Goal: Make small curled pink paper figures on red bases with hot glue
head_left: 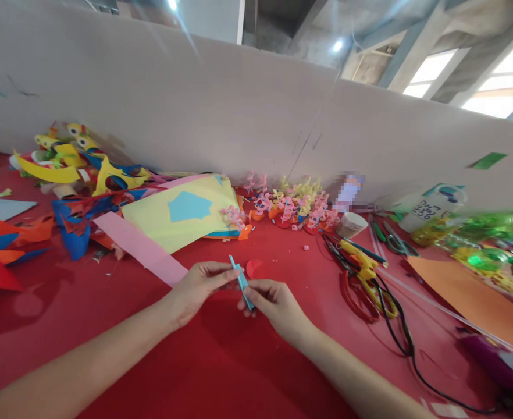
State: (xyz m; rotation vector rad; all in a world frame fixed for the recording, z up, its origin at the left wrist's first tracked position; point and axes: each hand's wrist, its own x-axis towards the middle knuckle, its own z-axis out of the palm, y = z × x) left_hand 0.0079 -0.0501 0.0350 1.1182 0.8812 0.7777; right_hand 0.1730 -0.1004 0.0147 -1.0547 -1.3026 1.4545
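A small strip of folded light-blue paper [242,283] is held up between my two hands, tilted, above the red table. My left hand [204,285] pinches its upper left side between thumb and fingers. Lower down, my right hand [271,302] grips the same strip, its thumb on the near face. Just behind the hands lies a small red paper disc [253,268]. A long pink paper strip [141,247] runs out from under a pale yellow sheet [164,224] towards my left hand, and a blue paper piece [189,206] rests on that sheet.
Red-handled scissors [356,297] and yellow-handled scissors [361,262] lie to the right, near a black cable [407,340]. Pink and yellow paper flowers [291,203] stand by the grey partition [239,110]. An orange sheet [470,297] is at far right; coloured cut-outs [71,224] crowd the left.
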